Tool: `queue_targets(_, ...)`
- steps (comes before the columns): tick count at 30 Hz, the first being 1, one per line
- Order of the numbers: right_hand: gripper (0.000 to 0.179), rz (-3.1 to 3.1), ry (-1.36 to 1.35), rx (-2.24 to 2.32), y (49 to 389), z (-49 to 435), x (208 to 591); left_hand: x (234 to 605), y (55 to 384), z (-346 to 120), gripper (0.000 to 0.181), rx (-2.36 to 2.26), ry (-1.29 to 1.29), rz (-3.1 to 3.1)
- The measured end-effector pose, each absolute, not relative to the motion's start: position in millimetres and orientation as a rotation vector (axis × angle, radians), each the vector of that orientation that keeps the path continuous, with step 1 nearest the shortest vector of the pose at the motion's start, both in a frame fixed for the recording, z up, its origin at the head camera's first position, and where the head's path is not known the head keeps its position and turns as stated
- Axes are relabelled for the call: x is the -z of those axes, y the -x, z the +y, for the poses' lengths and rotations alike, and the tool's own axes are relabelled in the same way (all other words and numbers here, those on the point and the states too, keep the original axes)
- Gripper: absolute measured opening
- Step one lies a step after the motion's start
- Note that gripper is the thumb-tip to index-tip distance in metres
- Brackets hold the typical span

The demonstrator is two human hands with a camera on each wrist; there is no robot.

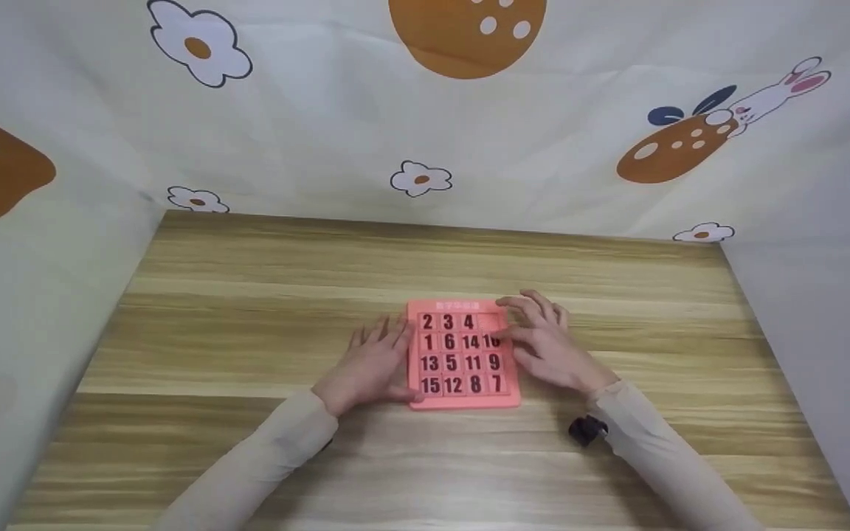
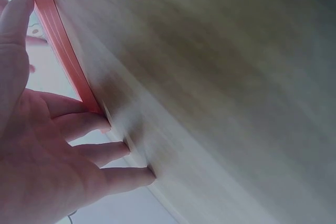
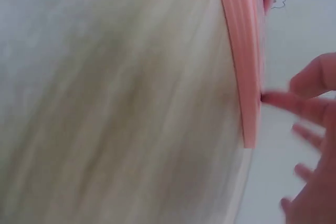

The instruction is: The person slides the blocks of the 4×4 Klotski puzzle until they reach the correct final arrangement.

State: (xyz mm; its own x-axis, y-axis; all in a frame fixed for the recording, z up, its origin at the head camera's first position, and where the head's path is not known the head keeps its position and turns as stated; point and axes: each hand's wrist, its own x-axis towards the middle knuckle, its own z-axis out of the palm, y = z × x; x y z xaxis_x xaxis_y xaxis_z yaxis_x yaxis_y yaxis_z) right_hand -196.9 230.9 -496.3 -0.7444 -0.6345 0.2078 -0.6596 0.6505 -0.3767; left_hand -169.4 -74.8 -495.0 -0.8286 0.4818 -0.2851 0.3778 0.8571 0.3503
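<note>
A pink sliding number puzzle (image 1: 469, 402) lies flat on the wooden table, its tiles carrying black numbers in a square grid. The top right slot shows bare pink, beside the 4 tile (image 1: 468, 322). My left hand (image 1: 370, 367) rests along the puzzle's left side, fingers spread and mostly straight, thumb at the lower left corner. In the left wrist view, two of its fingertips reach the table past the frame. From the right, my right hand (image 1: 549, 345) reaches over the frame, a fingertip on the second-row end tile (image 1: 489, 342), whose number it partly covers.
The wooden table (image 1: 270, 280) stretches around the puzzle. Pale cloth walls (image 1: 322, 125) with flower and rabbit prints enclose it at the back and both sides. A small black device (image 1: 586, 430) sits at the right wrist.
</note>
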Motion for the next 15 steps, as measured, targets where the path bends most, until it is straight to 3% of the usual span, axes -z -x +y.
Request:
queue_targets(3,0.033,-2.737,-1.129,-0.710,199,228,495,494,170,-75,0.117,-0.395,-0.638,2.662)
queue_targets(9,0.048,-2.847,-1.178,-0.574,203,213,497,494,170,-76,0.117,-0.416,-0.641,2.655)
queue_targets(15,0.030,-2.824,-1.015,-0.523,202,214,494,496,170,-76,0.117,-0.417,-0.645,2.659)
